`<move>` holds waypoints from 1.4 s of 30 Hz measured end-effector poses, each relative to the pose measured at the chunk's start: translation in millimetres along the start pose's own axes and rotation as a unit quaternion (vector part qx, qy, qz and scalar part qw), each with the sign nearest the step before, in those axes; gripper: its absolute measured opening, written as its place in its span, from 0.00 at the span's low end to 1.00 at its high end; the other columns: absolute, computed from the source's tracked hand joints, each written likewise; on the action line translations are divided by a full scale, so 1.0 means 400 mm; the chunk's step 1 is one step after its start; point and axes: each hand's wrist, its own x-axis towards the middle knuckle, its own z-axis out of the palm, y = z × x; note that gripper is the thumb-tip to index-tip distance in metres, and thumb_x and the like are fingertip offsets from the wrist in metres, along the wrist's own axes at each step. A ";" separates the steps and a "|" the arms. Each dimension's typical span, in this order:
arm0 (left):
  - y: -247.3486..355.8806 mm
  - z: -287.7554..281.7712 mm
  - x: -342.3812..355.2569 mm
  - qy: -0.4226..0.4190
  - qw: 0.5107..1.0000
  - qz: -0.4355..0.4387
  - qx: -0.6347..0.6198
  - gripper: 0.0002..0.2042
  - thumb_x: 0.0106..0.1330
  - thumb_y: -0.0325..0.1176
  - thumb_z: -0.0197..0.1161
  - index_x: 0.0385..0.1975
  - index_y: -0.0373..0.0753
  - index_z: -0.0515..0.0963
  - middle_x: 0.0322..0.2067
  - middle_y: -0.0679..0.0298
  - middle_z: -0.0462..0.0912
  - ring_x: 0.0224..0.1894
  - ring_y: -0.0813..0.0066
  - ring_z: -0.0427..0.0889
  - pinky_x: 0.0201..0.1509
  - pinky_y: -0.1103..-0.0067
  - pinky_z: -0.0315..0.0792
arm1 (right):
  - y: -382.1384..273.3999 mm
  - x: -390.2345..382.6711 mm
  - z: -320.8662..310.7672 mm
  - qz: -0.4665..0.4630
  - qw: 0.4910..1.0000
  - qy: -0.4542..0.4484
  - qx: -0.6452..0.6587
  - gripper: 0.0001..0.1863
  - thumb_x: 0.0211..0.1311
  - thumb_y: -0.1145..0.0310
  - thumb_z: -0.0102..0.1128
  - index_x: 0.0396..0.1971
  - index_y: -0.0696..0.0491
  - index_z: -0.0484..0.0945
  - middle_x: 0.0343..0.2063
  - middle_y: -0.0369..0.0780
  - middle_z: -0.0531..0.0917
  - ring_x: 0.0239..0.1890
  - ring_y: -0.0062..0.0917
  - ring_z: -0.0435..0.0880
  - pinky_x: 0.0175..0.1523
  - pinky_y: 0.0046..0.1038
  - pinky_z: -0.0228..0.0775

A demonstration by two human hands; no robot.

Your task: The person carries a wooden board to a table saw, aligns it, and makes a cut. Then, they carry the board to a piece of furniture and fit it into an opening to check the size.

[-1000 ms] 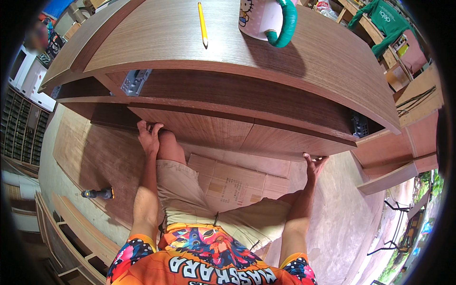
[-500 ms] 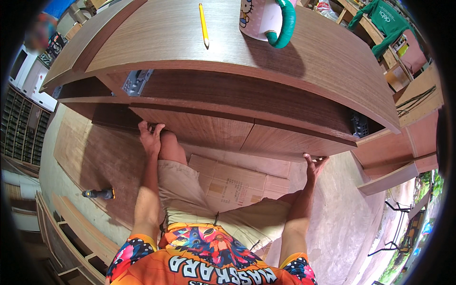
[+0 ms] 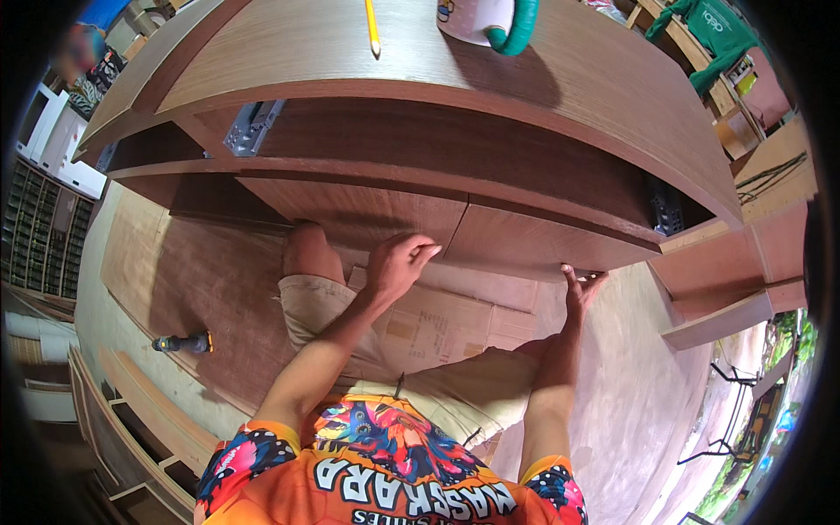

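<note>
A brown wood-grain cabinet [image 3: 315, 61] stands in front of me, with two flat doors side by side under an open drawer bay. My left hand [image 3: 400, 265] is in front of the left door [image 3: 363, 208], close to the seam between the doors. Its fingers are curled, thumb against forefinger; whether anything is pinched there is hidden. Farther right, my right hand [image 3: 584, 290] grips the lower edge of the right door [image 3: 547, 236] near its outer corner, thumb on the front and the other fingers mostly hidden beneath.
On the cabinet top are a yellow pencil [image 3: 373, 31] and a pink mug [image 3: 477, 19] with a green handle. Metal drawer slides [image 3: 253, 129] show inside the bay. Flattened cardboard [image 3: 429, 328] lies below my hands. A power drill [image 3: 182, 342] rests on the floor at left.
My left hand has left the left door's outer edge and moved right, to near the seam, its fingers now curled. The right hand stays at the right door's lower edge.
</note>
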 end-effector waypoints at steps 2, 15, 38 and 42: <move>0.038 0.026 0.034 0.002 0.997 0.045 0.068 0.11 0.67 0.41 0.74 0.34 0.40 0.83 0.29 0.63 0.89 0.29 0.76 0.89 0.28 0.77 0.78 | -0.011 0.001 0.005 -0.007 1.000 0.010 0.012 0.59 0.37 0.44 0.89 0.62 0.61 0.63 0.55 0.49 0.71 0.57 0.40 0.71 0.63 0.43 0.65; 0.162 -0.019 0.166 0.252 0.930 0.240 0.118 0.21 0.53 0.38 0.84 0.45 0.45 0.84 0.44 0.63 0.78 0.39 0.72 0.81 0.30 0.76 0.77 | -0.031 -0.006 0.003 0.006 1.000 0.019 -0.025 0.58 0.34 0.43 0.90 0.60 0.62 0.67 0.50 0.47 0.73 0.53 0.39 0.73 0.59 0.43 0.67; 0.256 -0.011 0.172 0.148 0.946 0.217 0.190 0.09 0.59 0.38 0.78 0.39 0.50 0.90 0.40 0.70 0.86 0.45 0.67 0.81 0.50 0.67 0.71 | -0.076 -0.014 -0.027 0.059 0.995 0.039 -0.071 0.67 0.25 0.36 0.88 0.64 0.58 0.61 0.55 0.53 0.75 0.61 0.54 0.76 0.61 0.50 0.72; 0.248 -0.011 0.170 0.155 0.944 0.210 0.200 0.11 0.59 0.39 0.78 0.41 0.50 0.90 0.41 0.71 0.85 0.46 0.68 0.79 0.44 0.71 0.72 | -0.077 -0.007 -0.029 0.078 0.993 0.025 -0.083 0.69 0.22 0.35 0.88 0.63 0.59 0.61 0.56 0.53 0.74 0.58 0.55 0.77 0.59 0.51 0.73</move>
